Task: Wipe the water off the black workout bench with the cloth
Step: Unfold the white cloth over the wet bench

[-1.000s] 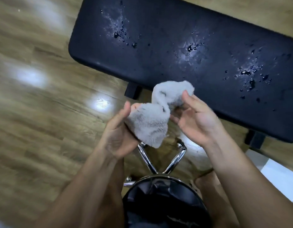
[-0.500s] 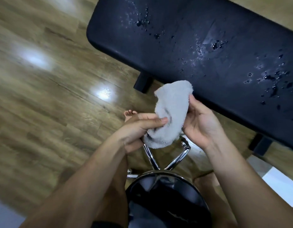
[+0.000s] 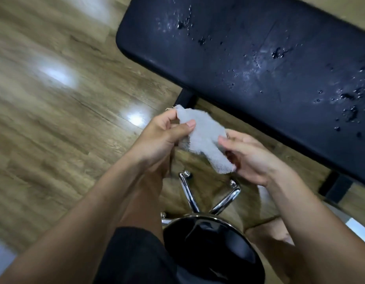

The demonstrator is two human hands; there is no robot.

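The black workout bench (image 3: 228,64) runs across the upper right, its padded top dotted with water drops (image 3: 349,107) in three patches. In front of it, over the floor, I hold a small grey cloth (image 3: 204,138) between both hands. My left hand (image 3: 163,138) pinches the cloth's upper left corner between thumb and fingers. My right hand (image 3: 247,154) holds the lower right part, thumb on top and fingers curled under it. The cloth is stretched between them and does not touch the bench.
A black round stool (image 3: 210,249) with chrome legs (image 3: 189,193) stands under me at the bottom centre. Wooden floor (image 3: 65,124) fills the left side. Black bench feet (image 3: 337,187) stand on the floor at the right. My bare knees flank the stool.
The cloth, bunched upright before, is now pulled out between my hands; my left hand moved up to its left corner. The view shifted so the bench sits further right.
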